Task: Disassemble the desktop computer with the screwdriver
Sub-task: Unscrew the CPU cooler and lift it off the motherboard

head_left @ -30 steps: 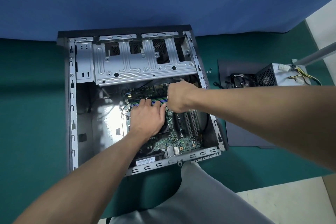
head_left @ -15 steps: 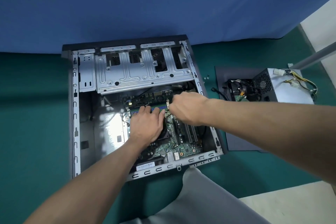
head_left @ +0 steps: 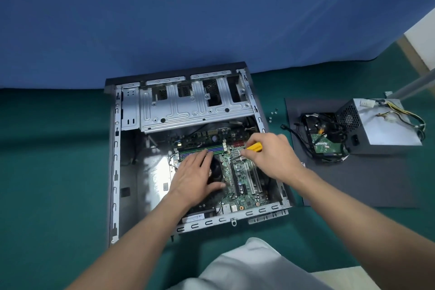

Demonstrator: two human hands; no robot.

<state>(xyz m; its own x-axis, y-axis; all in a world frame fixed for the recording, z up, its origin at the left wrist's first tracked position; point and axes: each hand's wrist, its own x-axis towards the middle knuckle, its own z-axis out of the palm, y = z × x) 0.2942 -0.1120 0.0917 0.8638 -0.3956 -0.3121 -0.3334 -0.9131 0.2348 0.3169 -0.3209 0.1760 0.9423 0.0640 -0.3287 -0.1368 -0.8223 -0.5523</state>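
Knee (head_left: 247,266) in pale cloth sits at the bottom centre of the frame, and both forearms reach up from there into the computer case (head_left: 115,160). The case lies open on its side in the middle of the frame, on the green worktop (head_left: 47,160).

Inside, the left hand (head_left: 197,172) lies flat with straight fingers on the black cooler (head_left: 215,169), gripping nothing. The green circuit board (head_left: 244,186) shows just right of it.

A little higher and to the right, the right hand (head_left: 270,155) curls round the yellow handle of the screwdriver (head_left: 254,146). The shaft slants down to the left toward the board, and its tip is too small to make out. Above the hands are the memory sticks (head_left: 200,148), then the bare metal drive cage (head_left: 195,106).

At the right of the frame a dark side panel (head_left: 353,183) carries the power supply (head_left: 381,125) and a hard drive (head_left: 322,146). A few loose screws (head_left: 273,113) lie between panel and case. A blue curtain (head_left: 164,19) fills the top.

With those parts already out, the step in hand looks like undoing the screws around the cooler or the board. The next move calls for seating the tip squarely in a screw head and pressing straight down while the flat hand steadies the part.
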